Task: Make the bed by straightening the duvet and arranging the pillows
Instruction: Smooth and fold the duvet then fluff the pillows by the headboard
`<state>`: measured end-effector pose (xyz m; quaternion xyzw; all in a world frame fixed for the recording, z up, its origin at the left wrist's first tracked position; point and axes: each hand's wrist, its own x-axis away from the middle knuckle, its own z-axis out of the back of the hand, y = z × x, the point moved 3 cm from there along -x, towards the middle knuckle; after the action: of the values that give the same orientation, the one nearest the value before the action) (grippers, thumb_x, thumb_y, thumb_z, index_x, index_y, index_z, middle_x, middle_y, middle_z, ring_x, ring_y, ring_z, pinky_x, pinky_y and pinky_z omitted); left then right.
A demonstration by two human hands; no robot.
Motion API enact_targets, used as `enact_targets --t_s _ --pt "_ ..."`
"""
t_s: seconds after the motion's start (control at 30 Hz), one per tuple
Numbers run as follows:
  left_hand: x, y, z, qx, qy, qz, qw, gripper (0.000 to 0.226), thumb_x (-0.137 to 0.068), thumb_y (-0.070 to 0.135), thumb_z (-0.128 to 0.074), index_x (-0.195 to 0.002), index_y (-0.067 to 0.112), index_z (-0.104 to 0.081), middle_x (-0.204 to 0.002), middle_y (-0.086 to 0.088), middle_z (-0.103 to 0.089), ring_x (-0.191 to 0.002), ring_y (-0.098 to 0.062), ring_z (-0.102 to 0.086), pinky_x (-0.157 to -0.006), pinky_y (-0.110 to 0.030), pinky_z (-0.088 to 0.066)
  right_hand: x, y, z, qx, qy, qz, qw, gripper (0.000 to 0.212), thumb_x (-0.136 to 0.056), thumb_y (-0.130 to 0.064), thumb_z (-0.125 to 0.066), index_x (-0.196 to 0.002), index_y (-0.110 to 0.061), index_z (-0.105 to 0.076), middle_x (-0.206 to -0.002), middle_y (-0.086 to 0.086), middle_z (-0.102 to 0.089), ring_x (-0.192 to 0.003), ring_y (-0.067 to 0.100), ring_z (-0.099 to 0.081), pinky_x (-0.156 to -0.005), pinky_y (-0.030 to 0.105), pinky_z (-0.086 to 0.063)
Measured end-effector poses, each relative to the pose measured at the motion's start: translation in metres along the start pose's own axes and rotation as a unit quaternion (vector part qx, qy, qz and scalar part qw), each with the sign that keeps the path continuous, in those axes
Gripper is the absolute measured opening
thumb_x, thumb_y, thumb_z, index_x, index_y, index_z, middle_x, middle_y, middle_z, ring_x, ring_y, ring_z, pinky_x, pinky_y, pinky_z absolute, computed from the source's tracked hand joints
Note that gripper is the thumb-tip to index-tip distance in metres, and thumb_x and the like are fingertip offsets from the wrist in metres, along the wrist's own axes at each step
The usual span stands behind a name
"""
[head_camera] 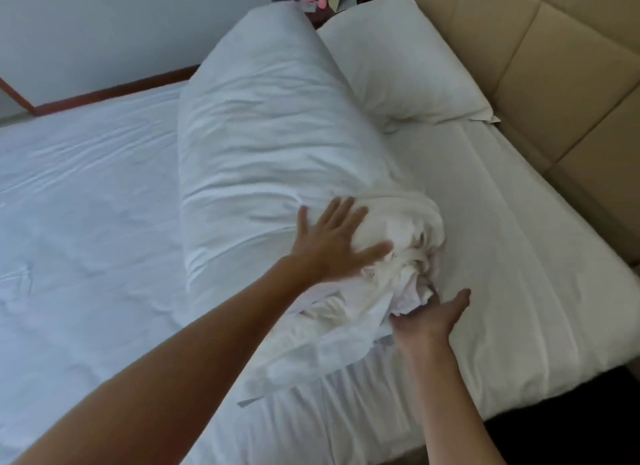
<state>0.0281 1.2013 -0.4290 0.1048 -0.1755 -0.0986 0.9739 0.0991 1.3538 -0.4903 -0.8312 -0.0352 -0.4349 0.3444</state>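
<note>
We press our left hand flat, fingers spread wide and gripping nothing, on the near end of the bulky rolled white duvet. Our right hand lies palm up, fingers loosely extended and holding nothing, just under the roll's bunched end. Beyond our fingertips, a plump white pillow rests against the beige padded headboard.

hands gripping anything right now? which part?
No closed grip visible. Left hand lies flat, fingers spread, on top of the rolled white duvet near its bunched end. Right hand, open, palm up, touches that end's underside.
</note>
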Motion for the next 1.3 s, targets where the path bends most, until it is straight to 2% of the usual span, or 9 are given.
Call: enact_targets --t_s 0.07,0.13,0.3,0.37,0.47,0.6,0.73,0.9,1.3 --pt "0.009 -0.013 -0.028 -0.038 -0.016 0.014 0.999 0.101 -0.073 0.093 -0.016 -0.154 0.039 0.012 -0.16 0.005 0.027 -0.146 -0.018 0.029 -0.11 -0.067 0.017 -0.004 -0.015 -0.012 0.008 -0.042 0.038 0.998 0.06 -0.089 -0.073 -0.039 -0.128 -0.031 -0.054 -0.137 0.003 -0.058 -0.117 0.024 -0.06 -0.102 0.042 -0.045" --pt "0.012 -0.017 -0.042 -0.051 -0.024 0.032 0.998 0.105 -0.07 0.095 -0.017 -0.152 0.039 0.018 -0.158 0.001 0.033 -0.143 -0.021 0.036 -0.108 -0.069 0.017 -0.003 -0.03 -0.039 0.174 -0.073 0.144 0.971 0.061 -0.079 -0.072 -0.055 -0.129 -0.035 -0.052 -0.138 -0.006 -0.054 -0.122 0.016 -0.056 -0.108 0.043 -0.044" --pt "0.008 -0.021 -0.046 -0.035 -0.039 0.015 0.999 0.11 -0.07 0.094 -0.023 -0.154 0.035 0.016 -0.159 0.002 0.031 -0.144 -0.021 0.035 -0.109 -0.069 0.018 -0.013 -0.014 -0.085 0.699 -0.016 0.234 0.676 0.086 -0.081 -0.063 -0.063 -0.151 -0.041 -0.019 -0.161 0.007 -0.01 -0.138 0.037 -0.029 -0.108 0.062 -0.033" --pt "0.013 -0.029 -0.039 -0.045 -0.076 -0.035 0.995 0.108 -0.075 0.09 -0.03 -0.156 0.031 0.009 -0.162 0.004 0.023 -0.147 -0.018 0.028 -0.113 -0.064 0.016 -0.026 -0.009 -0.081 0.741 0.014 0.221 0.634 0.086 -0.087 -0.06 -0.057 -0.154 -0.041 -0.006 -0.161 0.011 -0.006 -0.137 0.042 -0.027 -0.106 0.064 -0.031" --pt "0.032 -0.07 -0.031 -0.048 -0.07 -0.037 0.996 0.111 -0.075 0.089 -0.035 -0.157 0.026 0.007 -0.164 0.007 0.016 -0.148 -0.011 0.023 -0.117 -0.057 0.017 -0.049 -0.005 -0.069 0.767 0.013 0.186 0.614 0.085 -0.094 -0.058 -0.05 -0.157 -0.034 0.003 -0.161 0.013 -0.005 -0.138 0.043 -0.024 -0.108 0.062 -0.031" --pt "0.053 -0.128 -0.043 0.002 0.011 0.1 0.995 0.14 -0.044 0.102 -0.041 -0.15 0.038 0.024 -0.156 0.0 0.039 -0.14 -0.02 0.041 -0.113 -0.063 0.017 -0.082 -0.012 -0.068 0.772 -0.002 0.116 0.625 0.087 -0.095 -0.057 -0.049 -0.157 -0.029 0.004 -0.16 0.016 -0.008 -0.14 0.044 -0.021 -0.112 0.056 -0.029" --pt "0.034 -0.125 -0.062 -0.006 -0.061 0.107 0.992 0.147 -0.041 0.1 -0.048 -0.149 0.035 0.029 -0.154 -0.01 0.04 -0.14 -0.028 0.04 -0.111 -0.07 0.011 -0.112 -0.007 -0.068 0.788 0.01 0.085 0.61 0.085 -0.097 -0.054 -0.047 -0.157 -0.023 0.004 -0.157 0.017 -0.013 -0.139 0.044 -0.022 -0.111 0.054 -0.029" --pt "-0.004 -0.114 -0.077 -0.045 -0.134 0.106 0.984 0.151 -0.043 0.096 -0.057 -0.15 0.031 0.028 -0.153 -0.018 0.04 -0.139 -0.032 0.041 -0.108 -0.07 0.015 -0.136 0.003 -0.06 0.808 0.061 0.089 0.579 0.082 -0.099 -0.055 -0.038 -0.157 -0.018 0.008 -0.158 0.016 -0.012 -0.139 0.044 -0.021 -0.11 0.07 -0.022" --pt "-0.026 -0.118 -0.107 -0.057 -0.133 0.14 0.979 0.151 -0.045 0.098 -0.052 -0.147 0.028 0.034 -0.142 -0.021 0.051 -0.129 -0.033 0.052 -0.104 -0.07 0.022 -0.167 0.029 -0.069 0.878 0.111 0.121 0.449 0.073 -0.104 -0.048 -0.021 -0.155 -0.001 0.001 -0.157 0.029 -0.014 -0.137 0.051 -0.025 -0.1 0.071 -0.032"
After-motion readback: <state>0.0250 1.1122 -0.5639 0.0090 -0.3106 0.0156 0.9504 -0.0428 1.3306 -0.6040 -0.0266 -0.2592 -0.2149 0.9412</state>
